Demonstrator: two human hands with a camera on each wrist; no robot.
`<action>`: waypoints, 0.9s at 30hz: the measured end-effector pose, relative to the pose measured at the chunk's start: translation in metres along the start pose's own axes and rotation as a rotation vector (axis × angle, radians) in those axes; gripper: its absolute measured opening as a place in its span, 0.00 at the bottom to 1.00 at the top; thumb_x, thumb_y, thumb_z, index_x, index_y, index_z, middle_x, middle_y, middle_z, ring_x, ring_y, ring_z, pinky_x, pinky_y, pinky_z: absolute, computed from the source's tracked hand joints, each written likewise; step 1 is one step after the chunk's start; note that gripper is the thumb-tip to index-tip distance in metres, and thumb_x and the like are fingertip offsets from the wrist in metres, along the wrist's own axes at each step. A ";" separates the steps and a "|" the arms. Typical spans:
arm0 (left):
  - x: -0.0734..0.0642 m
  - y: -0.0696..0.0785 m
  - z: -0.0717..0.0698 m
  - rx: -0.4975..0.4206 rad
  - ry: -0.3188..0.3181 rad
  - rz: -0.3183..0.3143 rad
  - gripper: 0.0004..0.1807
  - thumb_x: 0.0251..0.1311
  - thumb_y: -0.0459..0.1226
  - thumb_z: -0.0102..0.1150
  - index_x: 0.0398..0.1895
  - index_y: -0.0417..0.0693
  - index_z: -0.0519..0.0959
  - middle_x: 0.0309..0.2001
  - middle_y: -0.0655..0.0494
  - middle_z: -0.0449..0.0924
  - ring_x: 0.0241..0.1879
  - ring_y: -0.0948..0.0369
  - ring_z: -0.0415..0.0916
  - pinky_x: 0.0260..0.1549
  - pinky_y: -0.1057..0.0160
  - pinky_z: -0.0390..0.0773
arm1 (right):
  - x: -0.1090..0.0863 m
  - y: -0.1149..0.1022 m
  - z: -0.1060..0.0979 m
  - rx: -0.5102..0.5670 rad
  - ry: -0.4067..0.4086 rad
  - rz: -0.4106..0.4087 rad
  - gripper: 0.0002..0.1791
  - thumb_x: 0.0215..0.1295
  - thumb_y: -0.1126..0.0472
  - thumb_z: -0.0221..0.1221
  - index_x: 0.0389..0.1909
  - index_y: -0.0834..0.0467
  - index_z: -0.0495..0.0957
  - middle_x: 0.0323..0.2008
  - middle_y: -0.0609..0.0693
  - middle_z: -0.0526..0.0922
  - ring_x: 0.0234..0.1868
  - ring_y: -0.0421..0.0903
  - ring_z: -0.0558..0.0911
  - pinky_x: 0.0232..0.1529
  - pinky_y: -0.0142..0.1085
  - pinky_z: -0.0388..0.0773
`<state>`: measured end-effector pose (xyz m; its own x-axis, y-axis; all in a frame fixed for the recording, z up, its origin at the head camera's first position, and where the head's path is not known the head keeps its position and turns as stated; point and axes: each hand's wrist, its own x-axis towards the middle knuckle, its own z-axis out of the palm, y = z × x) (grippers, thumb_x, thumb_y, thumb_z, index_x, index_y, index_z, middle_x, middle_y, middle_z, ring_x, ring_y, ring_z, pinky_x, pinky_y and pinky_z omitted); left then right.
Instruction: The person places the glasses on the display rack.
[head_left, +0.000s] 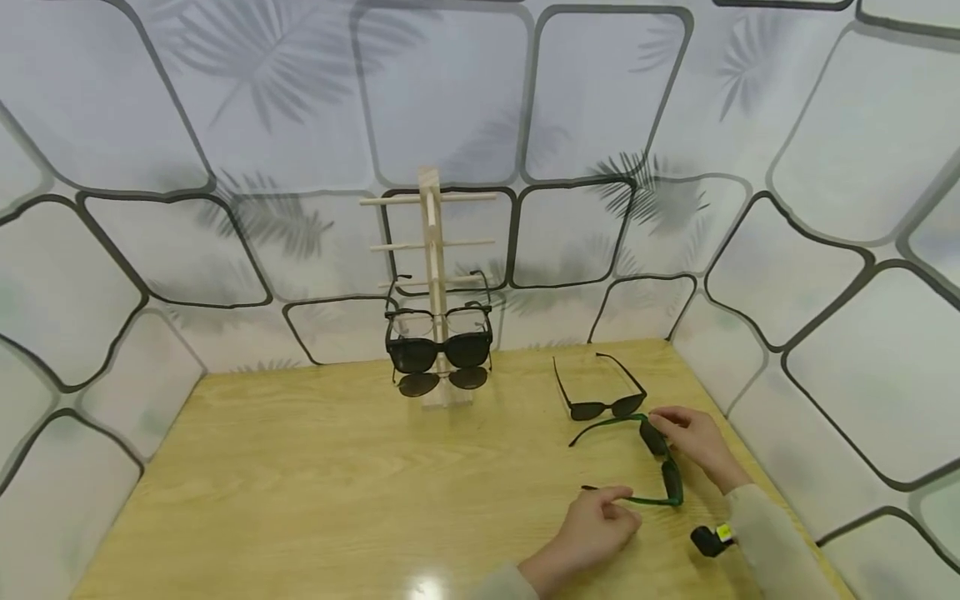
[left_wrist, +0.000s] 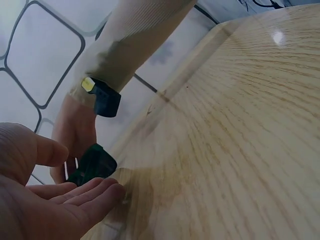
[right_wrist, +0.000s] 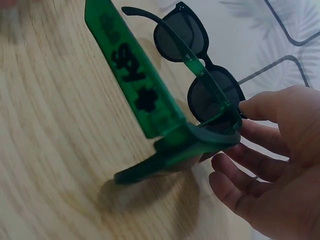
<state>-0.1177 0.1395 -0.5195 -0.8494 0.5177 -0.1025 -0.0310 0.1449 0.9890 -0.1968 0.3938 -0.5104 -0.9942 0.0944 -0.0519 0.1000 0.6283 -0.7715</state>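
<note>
My right hand (head_left: 697,443) pinches green-framed sunglasses (head_left: 672,483) at one front corner, near the hinge. Their temples are unfolded and point left; the right wrist view shows dark lettering and a cross on one wide green temple (right_wrist: 134,82). My left hand (head_left: 588,529) is at the nearer temple, overlapping it in the head view. In the left wrist view its fingers (left_wrist: 95,197) are fairly straight, with the thumb apart from them. Just behind the green pair, black sunglasses (head_left: 588,411) lie on the table with temples unfolded.
A wooden display stand (head_left: 432,225) with several crossbars rises at the back centre. Clear-lensed glasses (head_left: 412,322), thick black sunglasses (head_left: 415,355) and thin-framed sunglasses (head_left: 418,384) hang low on it. Patterned walls (head_left: 832,367) border the wood-grain table (head_left: 300,483) behind and at both sides.
</note>
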 end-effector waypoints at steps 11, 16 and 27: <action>0.009 -0.004 0.012 -0.135 0.053 -0.078 0.23 0.67 0.34 0.64 0.64 0.36 0.81 0.41 0.55 0.91 0.34 0.60 0.87 0.33 0.65 0.86 | 0.004 -0.001 0.005 0.003 -0.013 -0.004 0.29 0.81 0.47 0.57 0.67 0.66 0.78 0.61 0.66 0.82 0.40 0.42 0.80 0.36 0.33 0.81; 0.009 -0.005 0.014 -0.199 0.074 -0.100 0.22 0.67 0.31 0.64 0.63 0.33 0.81 0.45 0.50 0.91 0.37 0.53 0.89 0.37 0.59 0.90 | 0.005 -0.002 0.005 0.042 -0.040 0.008 0.26 0.81 0.52 0.56 0.69 0.65 0.77 0.36 0.53 0.83 0.25 0.38 0.72 0.28 0.33 0.75; 0.013 -0.013 0.005 -0.208 0.267 -0.067 0.16 0.63 0.26 0.64 0.53 0.36 0.88 0.29 0.52 0.90 0.23 0.66 0.82 0.27 0.68 0.85 | 0.005 -0.003 0.008 -0.030 -0.060 -0.043 0.24 0.83 0.50 0.54 0.64 0.64 0.82 0.54 0.60 0.89 0.49 0.40 0.81 0.38 0.31 0.76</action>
<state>-0.1256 0.1490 -0.5340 -0.9490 0.2698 -0.1632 -0.1746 -0.0188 0.9845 -0.2022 0.3859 -0.5132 -0.9981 0.0208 -0.0576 0.0571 0.6534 -0.7548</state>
